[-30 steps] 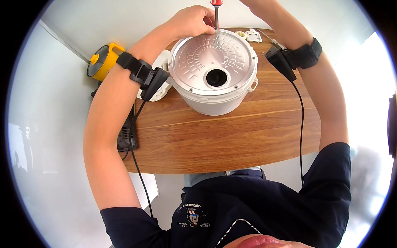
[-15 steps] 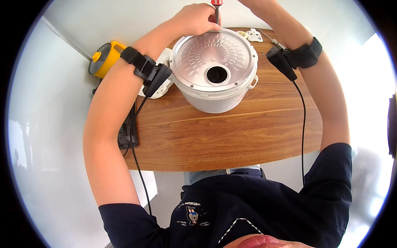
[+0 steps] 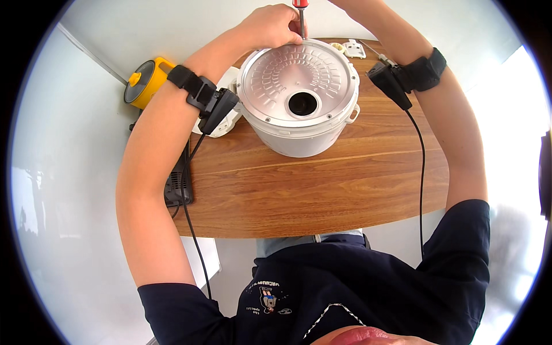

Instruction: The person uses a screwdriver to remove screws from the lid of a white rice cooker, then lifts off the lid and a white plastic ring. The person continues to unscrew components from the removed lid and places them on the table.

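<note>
A white, round appliance body [image 3: 299, 142], shaped like a rice cooker, stands on the table. A silver metal plate [image 3: 270, 86] with embossed marks, a round dark hole and small screws along its edge covers its top. At the far rim stands an upright screwdriver [image 3: 302, 23] with a red handle, cut off by the upper edge. My left hand [image 3: 277, 26] is closed at the low end of its shaft, the thumb close to the plate's edge. My right forearm reaches past the upper edge, so the right hand is out of sight.
White plastic parts [image 3: 353, 49] lie behind the body on the wooden table [image 3: 310, 195], and another white part [image 3: 221, 123] lies to its left. A yellow pot [image 3: 146, 83] and a black device [image 3: 177, 187] are at the left. Cables hang from both wrist-worn devices.
The screwdriver's handle has shifted very slightly left. My right forearm has moved a little, while the left hand stays at the far rim.
</note>
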`<state>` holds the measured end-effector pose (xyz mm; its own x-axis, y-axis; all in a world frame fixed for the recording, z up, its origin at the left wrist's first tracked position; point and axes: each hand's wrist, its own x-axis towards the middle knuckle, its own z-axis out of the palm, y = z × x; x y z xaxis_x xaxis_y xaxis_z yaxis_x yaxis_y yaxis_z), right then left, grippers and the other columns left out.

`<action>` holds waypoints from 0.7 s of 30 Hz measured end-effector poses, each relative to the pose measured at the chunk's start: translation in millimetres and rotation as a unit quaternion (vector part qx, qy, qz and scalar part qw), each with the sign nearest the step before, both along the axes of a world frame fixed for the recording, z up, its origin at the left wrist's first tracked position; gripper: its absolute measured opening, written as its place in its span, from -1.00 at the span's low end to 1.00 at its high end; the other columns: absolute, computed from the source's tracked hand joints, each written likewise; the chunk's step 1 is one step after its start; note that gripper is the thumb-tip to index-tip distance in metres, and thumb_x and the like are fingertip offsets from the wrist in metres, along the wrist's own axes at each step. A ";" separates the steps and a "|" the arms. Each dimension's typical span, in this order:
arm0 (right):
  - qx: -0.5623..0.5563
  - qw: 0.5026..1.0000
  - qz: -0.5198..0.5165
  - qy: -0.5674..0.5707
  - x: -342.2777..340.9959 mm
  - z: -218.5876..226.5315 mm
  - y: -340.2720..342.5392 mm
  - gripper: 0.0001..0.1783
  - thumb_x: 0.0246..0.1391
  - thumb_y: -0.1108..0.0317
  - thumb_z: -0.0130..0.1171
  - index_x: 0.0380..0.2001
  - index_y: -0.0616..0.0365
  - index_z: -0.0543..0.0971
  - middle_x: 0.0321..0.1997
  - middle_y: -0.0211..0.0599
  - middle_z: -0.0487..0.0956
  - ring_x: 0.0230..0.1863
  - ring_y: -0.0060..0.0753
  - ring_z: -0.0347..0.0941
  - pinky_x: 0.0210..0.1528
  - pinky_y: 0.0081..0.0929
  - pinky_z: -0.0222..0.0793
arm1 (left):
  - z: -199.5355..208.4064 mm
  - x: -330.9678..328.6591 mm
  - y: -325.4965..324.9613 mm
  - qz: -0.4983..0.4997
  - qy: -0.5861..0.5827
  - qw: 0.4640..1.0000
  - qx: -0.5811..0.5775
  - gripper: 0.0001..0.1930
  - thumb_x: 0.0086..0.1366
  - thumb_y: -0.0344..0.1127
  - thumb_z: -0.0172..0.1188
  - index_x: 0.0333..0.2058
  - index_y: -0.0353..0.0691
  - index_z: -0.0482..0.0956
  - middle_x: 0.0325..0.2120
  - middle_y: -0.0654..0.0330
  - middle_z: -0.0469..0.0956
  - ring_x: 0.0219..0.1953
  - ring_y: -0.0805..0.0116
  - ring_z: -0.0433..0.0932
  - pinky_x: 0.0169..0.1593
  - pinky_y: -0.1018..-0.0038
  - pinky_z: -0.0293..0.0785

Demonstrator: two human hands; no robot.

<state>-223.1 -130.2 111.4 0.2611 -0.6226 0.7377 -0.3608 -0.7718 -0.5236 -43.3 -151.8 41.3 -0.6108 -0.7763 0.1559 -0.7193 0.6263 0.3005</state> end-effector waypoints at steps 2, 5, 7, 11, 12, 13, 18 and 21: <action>0.048 0.998 0.032 -0.014 7.1 0.6 6.7 -0.56 0.25 0.47 0.10 0.20 0.23 0.47 -0.42 -0.33 0.51 -0.40 -0.52 0.39 -0.34 -0.44 0.35 | -9.7 6.9 -1.1 0.022 0.018 1.000 -0.003 -0.79 0.16 -0.23 0.40 -0.23 -0.11 0.76 -0.30 0.20 0.76 -0.23 0.33 0.72 -0.06 0.40 0.58; 0.079 0.994 0.047 -0.065 -3.8 2.7 11.6 -0.55 0.27 0.53 0.02 0.23 0.20 0.45 -0.43 -0.37 0.47 -0.40 -0.54 0.34 -0.35 -0.44 0.32 | -3.4 -10.3 -5.8 0.026 0.018 0.999 0.015 -0.77 0.15 -0.21 0.40 -0.22 -0.11 0.76 -0.31 0.21 0.77 -0.25 0.33 0.73 -0.07 0.39 0.59; 0.052 0.995 0.057 -0.063 2.8 -6.1 3.3 -0.54 0.28 0.56 0.00 0.24 0.21 0.43 -0.44 -0.39 0.44 -0.41 -0.55 0.32 -0.36 -0.45 0.30 | -7.4 -2.0 -3.0 0.032 0.013 0.999 -0.009 -0.77 0.15 -0.20 0.40 -0.23 -0.10 0.76 -0.32 0.21 0.77 -0.26 0.33 0.72 -0.07 0.39 0.59; 0.023 0.994 0.082 -0.071 2.4 -7.1 -0.1 -0.55 0.28 0.57 -0.02 0.24 0.24 0.42 -0.45 -0.40 0.43 -0.43 -0.55 0.32 -0.37 -0.47 0.30 | -1.5 -0.8 2.1 0.013 0.026 1.000 -0.002 -0.79 0.15 -0.17 0.41 -0.25 -0.08 0.77 -0.33 0.24 0.76 -0.28 0.34 0.71 -0.08 0.41 0.59; 0.015 0.994 0.078 -0.070 1.6 -5.5 0.1 -0.55 0.29 0.58 -0.03 0.24 0.25 0.42 -0.45 -0.39 0.43 -0.43 -0.55 0.32 -0.36 -0.48 0.31 | -2.8 -0.5 1.1 0.019 0.034 0.999 -0.003 -0.79 0.16 -0.17 0.40 -0.26 -0.08 0.78 -0.34 0.24 0.76 -0.28 0.34 0.71 -0.08 0.41 0.59; 0.006 0.995 0.073 -0.068 0.3 -3.3 0.4 -0.56 0.30 0.58 -0.05 0.24 0.26 0.41 -0.45 -0.39 0.42 -0.42 -0.56 0.33 -0.36 -0.49 0.32 | -4.8 -0.7 -0.4 0.025 0.043 0.999 -0.004 -0.80 0.16 -0.17 0.40 -0.26 -0.08 0.78 -0.34 0.24 0.76 -0.28 0.35 0.71 -0.08 0.41 0.59; 0.054 0.963 0.196 -0.176 -11.5 5.8 14.4 -0.56 0.34 0.61 -0.10 0.25 0.30 0.37 -0.40 -0.36 0.47 -0.35 -0.59 0.42 -0.27 -0.55 0.43 | -3.0 -0.5 0.5 0.036 0.040 0.999 0.002 -0.83 0.19 -0.18 0.39 -0.28 -0.06 0.77 -0.34 0.26 0.76 -0.28 0.36 0.70 -0.09 0.41 0.59; -0.053 0.969 0.136 -0.198 -27.5 1.6 6.1 -0.55 0.35 0.61 -0.11 0.28 0.30 0.35 -0.28 -0.32 0.53 -0.25 -0.56 0.48 -0.21 -0.54 0.46 | -1.7 -3.0 1.9 0.033 0.034 0.999 -0.013 -0.87 0.24 -0.21 0.35 -0.30 -0.09 0.73 -0.35 0.25 0.73 -0.29 0.35 0.67 -0.12 0.40 0.56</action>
<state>-250.6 -124.1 113.0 0.0889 -0.4861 0.8693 0.0766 -0.8669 -0.4926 -46.4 -149.9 39.6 -0.5460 -0.8097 0.2152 -0.7376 0.5864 0.3347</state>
